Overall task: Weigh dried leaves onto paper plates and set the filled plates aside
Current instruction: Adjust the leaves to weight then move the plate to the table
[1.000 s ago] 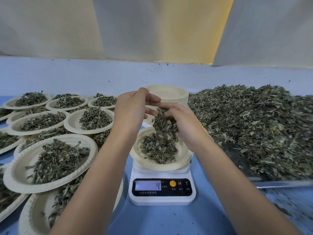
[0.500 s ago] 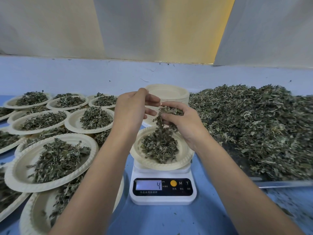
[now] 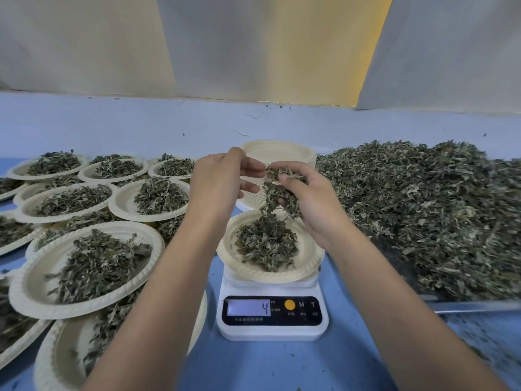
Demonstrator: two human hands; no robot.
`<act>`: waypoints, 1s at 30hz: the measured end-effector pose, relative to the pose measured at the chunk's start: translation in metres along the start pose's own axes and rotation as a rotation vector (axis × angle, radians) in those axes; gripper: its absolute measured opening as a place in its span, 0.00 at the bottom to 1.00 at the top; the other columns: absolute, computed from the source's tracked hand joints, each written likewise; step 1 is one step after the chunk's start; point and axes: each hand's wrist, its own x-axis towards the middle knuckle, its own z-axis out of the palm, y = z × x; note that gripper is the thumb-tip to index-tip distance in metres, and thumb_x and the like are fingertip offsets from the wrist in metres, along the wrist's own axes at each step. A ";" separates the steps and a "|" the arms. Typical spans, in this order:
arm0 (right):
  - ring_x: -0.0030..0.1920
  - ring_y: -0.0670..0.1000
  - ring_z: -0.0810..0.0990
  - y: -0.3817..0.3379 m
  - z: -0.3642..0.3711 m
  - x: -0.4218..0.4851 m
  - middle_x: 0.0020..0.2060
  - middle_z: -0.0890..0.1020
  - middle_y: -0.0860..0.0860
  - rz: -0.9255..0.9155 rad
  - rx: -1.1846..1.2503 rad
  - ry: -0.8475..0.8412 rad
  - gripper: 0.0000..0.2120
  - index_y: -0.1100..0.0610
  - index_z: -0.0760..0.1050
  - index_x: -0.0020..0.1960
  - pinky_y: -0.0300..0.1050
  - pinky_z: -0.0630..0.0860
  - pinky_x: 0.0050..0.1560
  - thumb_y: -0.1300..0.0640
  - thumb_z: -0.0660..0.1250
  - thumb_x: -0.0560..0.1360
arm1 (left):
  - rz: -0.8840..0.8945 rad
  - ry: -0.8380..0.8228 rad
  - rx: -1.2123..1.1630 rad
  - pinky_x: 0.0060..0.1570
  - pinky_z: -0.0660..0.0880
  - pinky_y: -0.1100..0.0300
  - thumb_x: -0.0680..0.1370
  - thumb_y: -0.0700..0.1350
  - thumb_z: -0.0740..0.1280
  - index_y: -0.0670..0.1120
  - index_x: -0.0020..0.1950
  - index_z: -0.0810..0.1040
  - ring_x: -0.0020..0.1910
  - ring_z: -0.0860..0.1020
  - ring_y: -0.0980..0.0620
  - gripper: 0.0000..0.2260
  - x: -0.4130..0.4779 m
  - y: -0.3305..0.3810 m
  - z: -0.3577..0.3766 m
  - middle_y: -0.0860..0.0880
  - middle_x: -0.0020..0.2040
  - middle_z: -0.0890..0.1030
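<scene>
Filled plates [image 3: 36, 280], round, cream and crimped at the rim, overlapped across the left of the blue table [image 3: 282, 368], each bearing crumpled dried leaves. The left hand [image 3: 217, 182] had its fingers loosely extended, tips meeting a leaf clump [image 3: 277, 190]. The right hand [image 3: 313, 198] curled round that clump above the weighing plate [image 3: 307, 263], which held a leaf mound on the white scale [image 3: 272, 325] reading 4. The hands partly hid the empty plate stack [image 3: 277, 150]. A loose leaf heap [image 3: 423, 210] covered the metal tray [image 3: 476, 306].

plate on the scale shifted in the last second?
No. The paper plate sits centred on the white scale, near rim just above the display, as before.
</scene>
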 end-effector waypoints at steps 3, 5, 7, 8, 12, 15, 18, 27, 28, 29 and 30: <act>0.41 0.47 0.79 -0.001 0.000 -0.002 0.43 0.81 0.50 0.007 -0.048 -0.009 0.12 0.50 0.80 0.49 0.47 0.77 0.49 0.65 0.63 0.77 | -0.002 0.005 -0.002 0.30 0.69 0.64 0.78 0.44 0.58 0.45 0.37 0.81 0.25 0.76 0.56 0.15 0.001 0.000 -0.001 0.50 0.34 0.84; 0.37 0.45 0.79 -0.002 0.000 -0.003 0.40 0.80 0.49 0.019 -0.042 -0.023 0.12 0.51 0.80 0.49 0.52 0.76 0.47 0.65 0.63 0.77 | -0.001 0.005 -0.003 0.30 0.69 0.65 0.78 0.44 0.58 0.45 0.37 0.81 0.24 0.76 0.56 0.15 0.002 -0.001 -0.001 0.51 0.34 0.84; 0.33 0.43 0.77 -0.003 0.000 -0.003 0.37 0.79 0.47 0.016 -0.068 -0.029 0.12 0.50 0.80 0.48 0.49 0.72 0.43 0.64 0.63 0.77 | -0.001 0.005 -0.006 0.29 0.69 0.65 0.78 0.44 0.58 0.45 0.37 0.81 0.24 0.76 0.56 0.15 0.002 -0.001 -0.001 0.51 0.34 0.84; 0.32 0.43 0.76 -0.003 0.000 -0.003 0.36 0.78 0.46 0.012 -0.083 -0.032 0.12 0.49 0.81 0.48 0.48 0.70 0.42 0.64 0.63 0.77 | 0.000 0.005 -0.007 0.29 0.69 0.65 0.78 0.44 0.58 0.45 0.37 0.81 0.24 0.76 0.56 0.15 0.002 -0.002 -0.001 0.51 0.34 0.84; 0.32 0.43 0.75 -0.002 -0.001 -0.003 0.32 0.77 0.43 0.005 -0.121 -0.043 0.12 0.48 0.81 0.49 0.42 0.70 0.39 0.63 0.63 0.77 | -0.001 0.004 -0.002 0.29 0.69 0.66 0.78 0.44 0.58 0.45 0.36 0.81 0.24 0.76 0.56 0.15 0.004 -0.003 -0.002 0.51 0.34 0.84; 0.33 0.44 0.76 0.000 0.001 -0.002 0.31 0.78 0.43 0.016 -0.059 -0.052 0.13 0.48 0.81 0.47 0.44 0.69 0.42 0.64 0.63 0.77 | -0.008 0.000 -0.003 0.28 0.69 0.66 0.78 0.43 0.58 0.45 0.37 0.81 0.24 0.76 0.56 0.16 0.005 -0.005 -0.002 0.51 0.34 0.84; 0.36 0.46 0.75 0.000 0.002 0.001 0.35 0.82 0.45 0.017 0.109 -0.039 0.14 0.50 0.81 0.46 0.45 0.72 0.44 0.66 0.62 0.77 | -0.043 0.014 -0.012 0.30 0.69 0.66 0.78 0.43 0.57 0.44 0.37 0.81 0.26 0.77 0.57 0.15 0.006 -0.009 0.000 0.51 0.35 0.84; 0.33 0.47 0.73 -0.004 0.006 0.000 0.39 0.82 0.54 0.028 0.517 0.027 0.11 0.59 0.77 0.48 0.40 0.71 0.36 0.70 0.58 0.78 | -0.333 0.035 -0.299 0.39 0.73 0.62 0.80 0.45 0.57 0.45 0.46 0.77 0.46 0.79 0.54 0.11 0.004 -0.017 0.009 0.49 0.49 0.81; 0.33 0.47 0.73 -0.005 0.006 0.000 0.38 0.82 0.54 0.027 0.521 0.024 0.11 0.59 0.77 0.48 0.40 0.71 0.36 0.70 0.58 0.78 | -0.333 0.033 -0.299 0.40 0.73 0.62 0.80 0.45 0.58 0.45 0.46 0.77 0.47 0.79 0.54 0.10 0.004 -0.017 0.008 0.49 0.49 0.81; 0.33 0.47 0.73 -0.006 0.006 0.000 0.38 0.82 0.54 0.027 0.529 0.020 0.11 0.59 0.77 0.48 0.39 0.71 0.35 0.70 0.58 0.78 | -0.333 0.030 -0.300 0.40 0.74 0.62 0.80 0.45 0.58 0.45 0.46 0.77 0.47 0.79 0.54 0.10 0.005 -0.017 0.008 0.49 0.49 0.81; 0.33 0.47 0.73 -0.006 0.006 0.000 0.37 0.82 0.54 0.025 0.537 0.013 0.12 0.59 0.77 0.47 0.38 0.72 0.35 0.70 0.57 0.78 | -0.334 0.025 -0.304 0.41 0.74 0.62 0.80 0.45 0.58 0.45 0.47 0.77 0.48 0.80 0.53 0.09 0.005 -0.017 0.007 0.49 0.50 0.81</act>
